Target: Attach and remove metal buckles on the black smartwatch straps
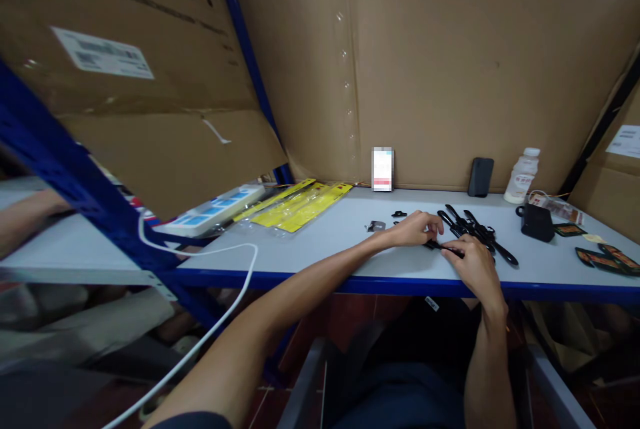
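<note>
At the table's front part, my left hand (pixel 417 228) is closed, its fingers curled at one end of a slim black piece (pixel 436 244). My right hand (pixel 474 262) pinches the other end of it between thumb and fingers. Exactly what the piece is cannot be made out, as the fingers cover much of it. Just behind my right hand lies a pile of long black handle-like parts (pixel 506 254), crossing each other. Small black parts (pixel 399 214) and a small clear bag of bits (pixel 375 226) lie beyond my left forearm.
A lit phone (pixel 383 169) and a dark phone-like slab (pixel 481 177) lean on the cardboard wall (pixel 430 69). Right of them are a bottle (pixel 523 176), black case (pixel 536 222) and dark cards (pixel 607 260). Leftward are yellow packages (pixel 313 208), a power strip (pixel 215 210) and white cable (pixel 253 269).
</note>
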The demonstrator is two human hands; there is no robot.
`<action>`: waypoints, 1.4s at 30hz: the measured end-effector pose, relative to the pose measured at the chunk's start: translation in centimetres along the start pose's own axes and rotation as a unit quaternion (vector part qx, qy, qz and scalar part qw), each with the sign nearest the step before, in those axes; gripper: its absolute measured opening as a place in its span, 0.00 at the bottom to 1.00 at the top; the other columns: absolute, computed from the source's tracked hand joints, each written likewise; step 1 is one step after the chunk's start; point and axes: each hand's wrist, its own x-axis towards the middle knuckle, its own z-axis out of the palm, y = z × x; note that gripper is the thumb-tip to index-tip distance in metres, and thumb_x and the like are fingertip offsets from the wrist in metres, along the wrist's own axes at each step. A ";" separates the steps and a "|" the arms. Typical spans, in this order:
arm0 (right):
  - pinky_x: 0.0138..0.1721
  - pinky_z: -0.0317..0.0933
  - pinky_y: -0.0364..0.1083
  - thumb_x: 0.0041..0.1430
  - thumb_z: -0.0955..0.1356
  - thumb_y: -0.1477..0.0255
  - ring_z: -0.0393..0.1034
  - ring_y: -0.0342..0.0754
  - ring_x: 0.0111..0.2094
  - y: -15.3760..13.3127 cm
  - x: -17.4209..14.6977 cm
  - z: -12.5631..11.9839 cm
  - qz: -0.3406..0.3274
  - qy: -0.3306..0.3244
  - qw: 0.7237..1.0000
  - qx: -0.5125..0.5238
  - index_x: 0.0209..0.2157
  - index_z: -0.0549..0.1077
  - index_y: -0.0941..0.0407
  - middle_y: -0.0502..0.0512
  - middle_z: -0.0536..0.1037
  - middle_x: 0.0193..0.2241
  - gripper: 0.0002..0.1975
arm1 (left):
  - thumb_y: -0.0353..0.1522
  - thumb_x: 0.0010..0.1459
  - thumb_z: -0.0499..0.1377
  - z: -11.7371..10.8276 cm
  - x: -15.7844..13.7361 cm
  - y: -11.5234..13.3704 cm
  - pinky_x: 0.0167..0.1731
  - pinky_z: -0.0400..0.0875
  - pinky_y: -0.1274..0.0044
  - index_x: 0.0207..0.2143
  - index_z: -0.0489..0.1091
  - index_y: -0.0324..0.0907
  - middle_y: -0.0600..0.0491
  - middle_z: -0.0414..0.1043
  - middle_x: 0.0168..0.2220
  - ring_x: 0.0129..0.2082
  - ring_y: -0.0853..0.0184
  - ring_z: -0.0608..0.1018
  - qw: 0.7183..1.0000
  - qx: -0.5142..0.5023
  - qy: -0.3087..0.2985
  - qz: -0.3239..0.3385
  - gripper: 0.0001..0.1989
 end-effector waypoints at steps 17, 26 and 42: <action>0.48 0.62 0.49 0.64 0.69 0.69 0.73 0.54 0.45 -0.2 -0.1 -0.1 0.000 0.008 1.000 -0.003 0.42 0.85 0.50 0.56 0.81 0.39 0.11 | 0.20 0.50 0.56 -0.5 0.0 -0.2 0.40 0.69 0.77 0.28 0.79 0.39 0.52 0.80 0.31 0.35 0.67 0.79 1.000 0.019 -0.021 -0.011 0.13; 0.48 0.62 0.49 0.64 0.69 0.69 0.73 0.54 0.45 -0.2 -0.1 0.0 0.005 0.004 1.000 0.002 0.42 0.85 0.51 0.55 0.80 0.39 0.11 | 0.32 0.59 0.62 -0.4 0.0 -0.8 0.29 0.62 0.78 0.32 0.77 0.38 0.55 0.74 0.25 0.26 0.69 0.72 0.992 0.071 0.048 -0.097 0.06; 0.48 0.62 0.49 0.64 0.69 0.69 0.73 0.54 0.45 -0.1 -0.1 0.0 0.002 0.007 1.000 0.003 0.42 0.85 0.50 0.55 0.81 0.39 0.11 | 0.20 0.49 0.54 -0.9 -0.3 -0.6 0.30 0.63 0.77 0.32 0.80 0.39 0.53 0.78 0.27 0.28 0.67 0.75 0.992 0.103 0.023 -0.075 0.15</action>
